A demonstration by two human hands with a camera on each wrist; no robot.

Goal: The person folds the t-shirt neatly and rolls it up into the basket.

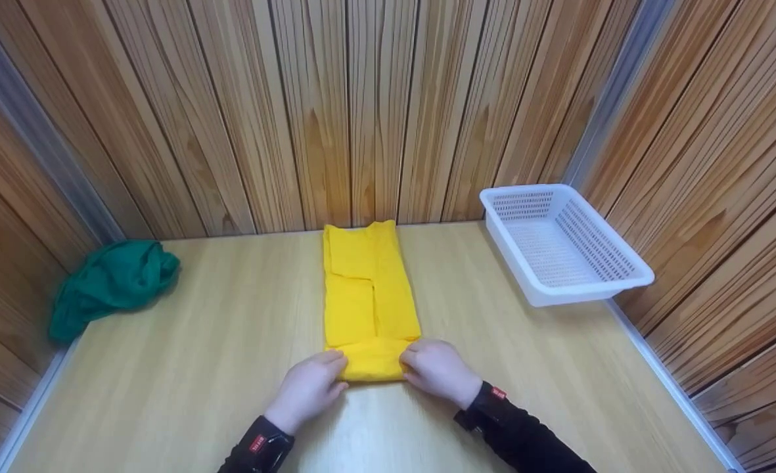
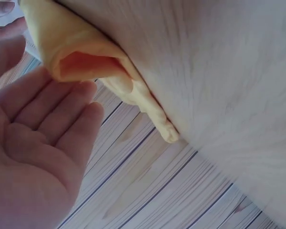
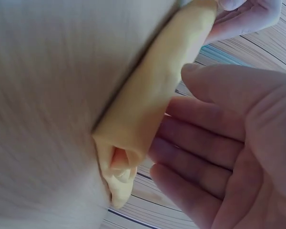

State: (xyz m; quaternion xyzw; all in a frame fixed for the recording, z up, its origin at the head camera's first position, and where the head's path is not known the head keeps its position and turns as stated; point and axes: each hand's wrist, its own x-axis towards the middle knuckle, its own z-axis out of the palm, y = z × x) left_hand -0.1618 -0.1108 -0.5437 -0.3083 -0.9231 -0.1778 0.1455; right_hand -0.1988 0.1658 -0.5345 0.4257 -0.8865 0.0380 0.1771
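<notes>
A folded yellow cloth [image 1: 394, 289] lies lengthwise on the table, its near end turned over into a short flap. My left hand [image 1: 309, 387] touches the left side of that flap. On the flap's right side rests my right hand [image 1: 441, 371]. In the left wrist view, the fingers [image 2: 81, 129] are fairly straight against the open, layered edge of the cloth [image 2: 86, 57]. The right wrist view shows extended fingers [image 3: 195, 138] along the cloth [image 3: 152, 90], with the thumb apart from them near its edge.
A crumpled green cloth [image 1: 115, 276] lies at the table's left edge. The white perforated basket [image 1: 525, 263] stands at the back right. Wood-panelled walls [image 1: 374, 118] enclose the table [image 1: 230, 309] at the back and both sides.
</notes>
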